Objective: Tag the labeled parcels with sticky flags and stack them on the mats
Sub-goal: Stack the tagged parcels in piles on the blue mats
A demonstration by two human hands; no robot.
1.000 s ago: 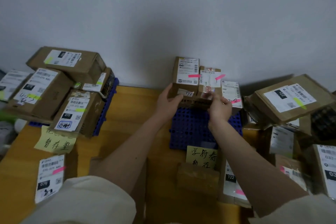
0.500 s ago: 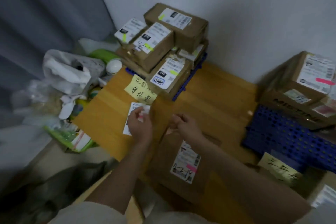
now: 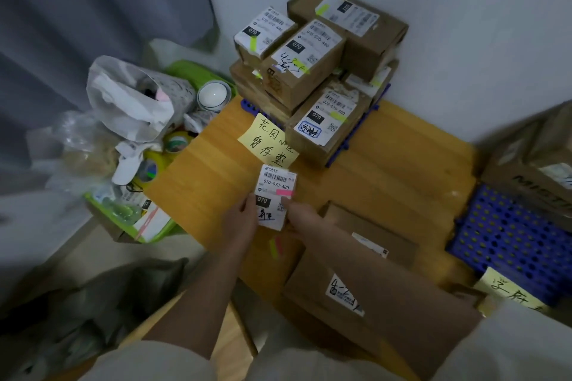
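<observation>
Small labeled parcel held at desk centre, ready for stacking.

The far parcel stack [image 3: 312,71] on the blue mat [image 3: 353,139] is rigid cardboard. The small parcel [image 3: 274,195], near the yellow note [image 3: 269,141], looks light and thin; hold its side edges. The left hand [image 3: 240,219] and right hand [image 3: 305,215] pinch it; a pink flag [image 3: 284,192] is attached.

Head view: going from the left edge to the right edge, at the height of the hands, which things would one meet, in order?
Green tray → left hand → white labeled parcel with a pink flag → right hand → brown box → blue mat.
</observation>
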